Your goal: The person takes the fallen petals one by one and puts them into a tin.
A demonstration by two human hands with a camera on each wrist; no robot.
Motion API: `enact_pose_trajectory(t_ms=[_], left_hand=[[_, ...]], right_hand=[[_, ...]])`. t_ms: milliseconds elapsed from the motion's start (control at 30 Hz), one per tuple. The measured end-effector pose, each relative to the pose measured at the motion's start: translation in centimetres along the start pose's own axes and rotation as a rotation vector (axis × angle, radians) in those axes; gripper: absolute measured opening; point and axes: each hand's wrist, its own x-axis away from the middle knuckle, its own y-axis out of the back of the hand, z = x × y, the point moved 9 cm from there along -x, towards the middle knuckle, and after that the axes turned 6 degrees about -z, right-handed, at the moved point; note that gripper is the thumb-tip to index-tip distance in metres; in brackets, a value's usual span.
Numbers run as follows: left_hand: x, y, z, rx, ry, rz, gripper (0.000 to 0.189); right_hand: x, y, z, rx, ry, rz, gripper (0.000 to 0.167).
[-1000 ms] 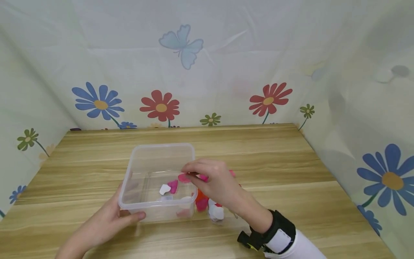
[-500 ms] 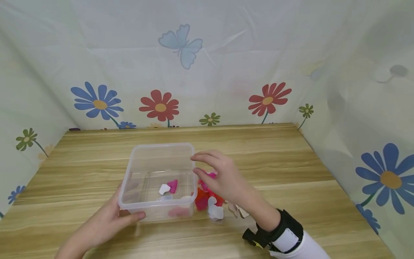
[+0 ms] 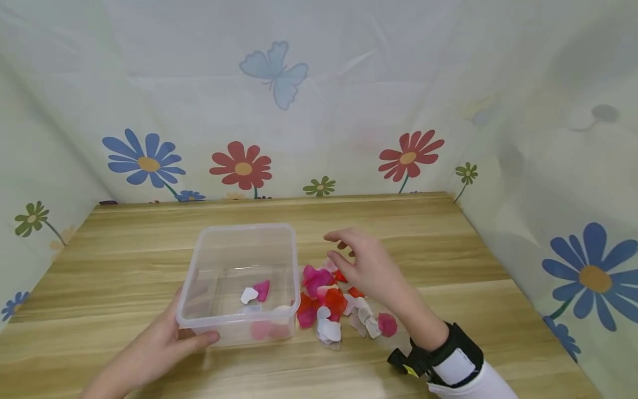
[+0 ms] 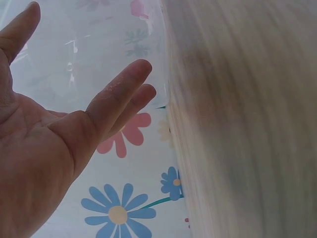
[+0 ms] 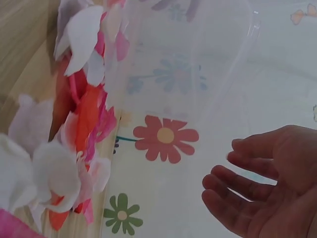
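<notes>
A clear plastic container (image 3: 244, 327) stands on the table, with a white petal (image 3: 250, 295) and a magenta petal (image 3: 262, 290) on its floor. More petals, pink and pale, show through its front wall. My left hand (image 3: 159, 349) rests at the container's near left corner, thumb along the front wall, the other fingers partly hidden behind the side. Straight, spread fingers (image 4: 121, 89) show in the left wrist view. Above a pile of loose petals (image 3: 317, 280), my right hand (image 3: 371, 269) hovers with thumb and fingers apart and nothing between them.
White, red, orange and pink petals (image 5: 86, 119) spread along the container's right side. A lone pink petal (image 3: 387, 325) lies at the pile's right end. The wood-look table (image 3: 443, 238) meets a flower-patterned cloth backdrop (image 3: 339, 111) at the back and sides.
My right hand let a pink petal drop into the container, then drew back to the right over the pile. The left hand stays at the container. The head view has shifted slightly.
</notes>
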Motion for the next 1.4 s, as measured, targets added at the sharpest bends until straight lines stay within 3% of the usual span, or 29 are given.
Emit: enact_pose_trajectory(t_ms=[267, 467, 700, 1000, 1400], left_hand=[[0.1, 0.2, 0.2, -0.084, 0.035, -0.009, 0.112], [0.2, 0.1, 0.3, -0.033, 0.040, -0.005, 0.110], [0.0, 0.2, 0.1, -0.076, 0.033, -0.004, 0.111], [0.3, 0.2, 0.4, -0.052, 0.041, -0.006, 0.109], [0.3, 0.2, 0.3, -0.047, 0.039, -0.009, 0.110]], right_hand=[[0.1, -1.0, -2.6, 0.099, -0.142, 0.123, 0.034], [0.7, -2.3, -4.5, 0.175, -0.250, 0.249, 0.038], [0.9, -3.2, -5.7, 0.176, -0.277, 0.334, 0.029], [1.0, -4.0, -6.4, 0.138, -0.256, 0.367, 0.022], [1.5, -5.5, -7.8, 0.127, -0.310, 0.395, 0.024]])
